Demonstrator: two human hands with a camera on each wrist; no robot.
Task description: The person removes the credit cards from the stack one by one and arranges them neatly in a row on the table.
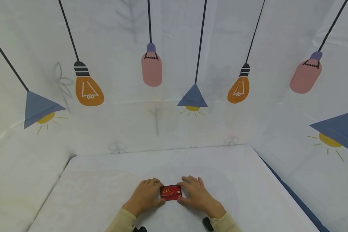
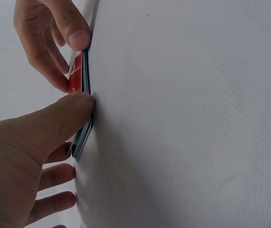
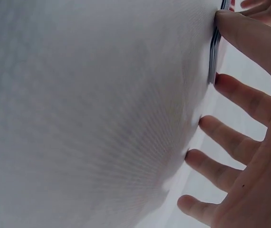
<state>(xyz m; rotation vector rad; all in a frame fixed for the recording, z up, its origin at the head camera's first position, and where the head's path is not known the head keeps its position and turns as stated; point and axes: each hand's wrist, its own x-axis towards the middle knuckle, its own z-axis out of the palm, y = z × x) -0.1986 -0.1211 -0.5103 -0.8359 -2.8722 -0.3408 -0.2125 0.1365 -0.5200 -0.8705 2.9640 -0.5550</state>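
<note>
A small stack of cards point(image 1: 171, 192) lies flat on the white table, its top card red with gold "VIP" lettering upside down to me. My left hand point(image 1: 146, 196) holds the stack's left end between thumb and index finger. At the opposite end, my right hand point(image 1: 198, 196) pinches it the same way. In the left wrist view the layered card edges point(image 2: 85, 71) show between both thumbs. From the right wrist, the stack point(image 3: 213, 59) appears edge-on under the thumb, while the other fingertips point(image 3: 210, 124) touch or nearly touch the tabletop.
The white tabletop point(image 1: 104, 180) extends around both hands. Behind it hangs a white fabric wall point(image 1: 174, 129) printed with lamps and bulbs. A blue strip point(image 1: 293, 193) runs along the table's right edge. Dark objects point(image 1: 207, 224) sit by the sleeves.
</note>
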